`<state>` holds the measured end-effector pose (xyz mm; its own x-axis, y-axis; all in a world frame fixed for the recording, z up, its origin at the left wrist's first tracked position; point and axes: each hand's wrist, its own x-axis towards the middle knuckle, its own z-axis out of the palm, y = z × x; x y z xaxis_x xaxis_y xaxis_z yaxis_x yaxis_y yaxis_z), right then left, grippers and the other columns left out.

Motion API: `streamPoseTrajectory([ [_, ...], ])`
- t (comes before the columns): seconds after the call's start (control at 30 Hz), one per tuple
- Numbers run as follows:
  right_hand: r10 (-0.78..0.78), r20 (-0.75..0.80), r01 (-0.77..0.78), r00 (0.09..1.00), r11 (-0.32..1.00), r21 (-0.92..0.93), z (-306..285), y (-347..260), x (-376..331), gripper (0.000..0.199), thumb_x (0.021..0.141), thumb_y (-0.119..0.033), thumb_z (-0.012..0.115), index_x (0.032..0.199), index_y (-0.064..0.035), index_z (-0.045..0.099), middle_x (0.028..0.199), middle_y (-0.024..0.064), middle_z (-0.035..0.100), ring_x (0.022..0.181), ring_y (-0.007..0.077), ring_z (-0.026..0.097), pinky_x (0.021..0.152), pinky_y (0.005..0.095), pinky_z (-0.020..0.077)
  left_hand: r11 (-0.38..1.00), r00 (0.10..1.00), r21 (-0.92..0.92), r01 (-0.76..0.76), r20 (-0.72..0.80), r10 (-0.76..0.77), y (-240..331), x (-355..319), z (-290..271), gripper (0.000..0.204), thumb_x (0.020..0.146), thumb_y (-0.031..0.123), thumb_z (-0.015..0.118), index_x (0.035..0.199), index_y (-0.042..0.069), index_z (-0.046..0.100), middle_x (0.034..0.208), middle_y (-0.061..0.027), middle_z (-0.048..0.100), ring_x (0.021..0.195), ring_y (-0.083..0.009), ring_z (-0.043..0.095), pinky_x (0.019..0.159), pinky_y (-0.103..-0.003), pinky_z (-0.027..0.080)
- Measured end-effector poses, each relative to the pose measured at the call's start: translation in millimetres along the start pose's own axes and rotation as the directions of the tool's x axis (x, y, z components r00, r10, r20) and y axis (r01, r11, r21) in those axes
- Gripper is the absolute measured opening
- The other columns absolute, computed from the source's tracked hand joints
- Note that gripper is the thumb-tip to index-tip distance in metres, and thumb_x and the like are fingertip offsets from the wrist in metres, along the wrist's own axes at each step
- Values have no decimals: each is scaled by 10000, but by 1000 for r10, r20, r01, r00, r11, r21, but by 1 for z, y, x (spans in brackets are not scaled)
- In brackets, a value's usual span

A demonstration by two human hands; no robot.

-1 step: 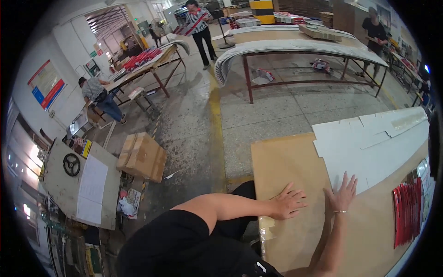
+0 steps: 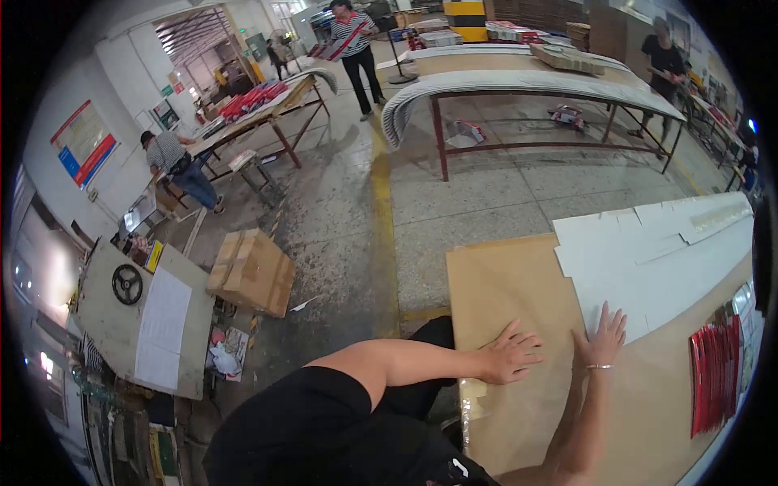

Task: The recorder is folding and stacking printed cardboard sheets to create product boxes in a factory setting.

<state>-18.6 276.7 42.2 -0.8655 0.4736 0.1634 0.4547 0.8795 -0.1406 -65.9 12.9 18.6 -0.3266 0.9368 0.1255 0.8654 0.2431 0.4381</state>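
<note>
My left hand (image 2: 512, 356) lies flat on the brown board tabletop (image 2: 502, 283), near its left edge, fingers spread. To its right, my right hand (image 2: 601, 340) rests palm down with fingers apart, the fingertips over the edge of a white cardboard sheet (image 2: 620, 259). A thin bracelet (image 2: 600, 367) circles my right wrist. Neither hand holds anything. Beyond my right hand, a row of red glossy packages (image 2: 715, 374) lies at the right side of the table.
A cardboard box (image 2: 251, 271) stands on the floor at left, beside a machine with a black handwheel (image 2: 127, 284). Ahead is a long table (image 2: 519, 85) on metal legs. A striped-shirt person (image 2: 352, 40) stands at the far aisle; others are at left and far right.
The whole view has shifted slightly. Both hands keep their places on the tabletop.
</note>
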Motion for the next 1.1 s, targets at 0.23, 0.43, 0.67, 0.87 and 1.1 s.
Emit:
streamPoseTrajectory([
  [0.23, -20, 125, 59, 992, 946, -318, 58, 38, 39, 792, 852, -385, 673, 1516, -157, 306, 1137, 285, 591, 1056, 413, 595, 844, 499, 512, 999, 996, -10, -45, -82, 44, 1, 7, 11, 442, 906, 347, 551, 1305, 156, 563, 1375, -144, 433, 1381, -313, 320, 1148, -658, 55],
  [0.43, -83, 156, 119, 984, 964, -238, 55, 40, 53, 693, 890, -299, 645, 1473, -87, 336, 860, 224, 678, 828, 368, 682, 693, 488, 536, 993, 978, -58, -101, -189, 89, -1, 8, 19, 349, 921, 351, 532, 1185, 134, 601, 1264, -135, 486, 1318, -310, 366, 1125, -672, 101],
  [0.67, -208, -387, 243, 898, 969, 42, 18, 87, -97, 537, 914, -127, 585, 1425, -82, 426, 1244, 170, 616, 1016, 347, 645, 807, 425, 530, 990, 917, -125, -59, -398, 5, -2, 10, 27, 312, 944, 345, 521, 1147, 124, 605, 1256, -167, 506, 1257, -351, 437, 1137, -596, 195],
  [0.87, -134, -466, 316, 875, 887, 338, -50, 119, -297, 404, 878, -202, 728, 1246, -58, 646, 1182, 173, 672, 1145, 385, 618, 1100, 520, 385, 810, 593, -586, 31, -641, -486, -25, 10, 4, 347, 944, 204, 525, 1259, 59, 532, 1319, -225, 477, 1282, -415, 418, 1097, -479, 306],
  [1.1, -100, 20, 102, 995, 988, -120, -59, 71, -406, 396, 907, -188, 599, 1276, -44, 580, 1216, 173, 610, 1189, 414, 546, 1069, 541, 392, 917, 927, -130, -376, -48, 373, 66, -10, 34, 457, 949, 439, 491, 1288, 145, 579, 1441, -118, 466, 1414, -298, 340, 1147, -684, 21],
])
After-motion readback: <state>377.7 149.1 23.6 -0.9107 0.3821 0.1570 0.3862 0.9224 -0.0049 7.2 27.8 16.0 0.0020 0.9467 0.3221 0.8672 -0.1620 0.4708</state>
